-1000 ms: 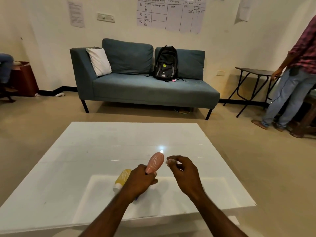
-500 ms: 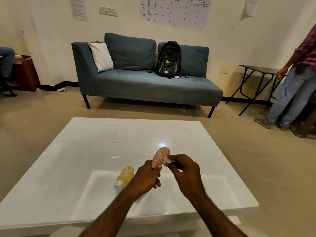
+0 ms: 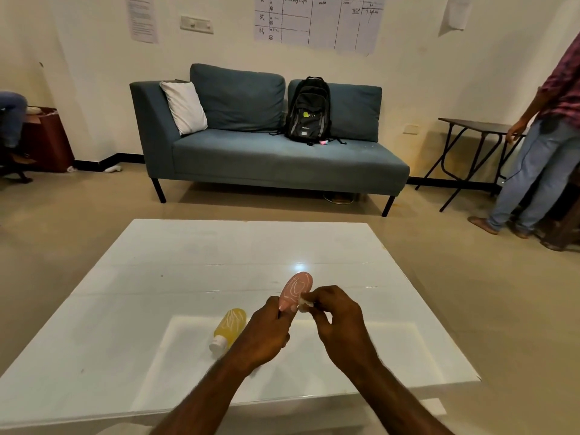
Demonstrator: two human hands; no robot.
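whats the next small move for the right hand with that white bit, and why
Probably rub the white piece up the side of the pink bottle: the right hand pinches it against the bottle just above where the left hand grips the lower end, leaving the upper part bare. Whether it is a wipe or a cap is unclear.

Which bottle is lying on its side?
The yellow bottle, flat on the white table. The pink bottle is held up in the left hand; the right hand pinches a small white piece beside it.
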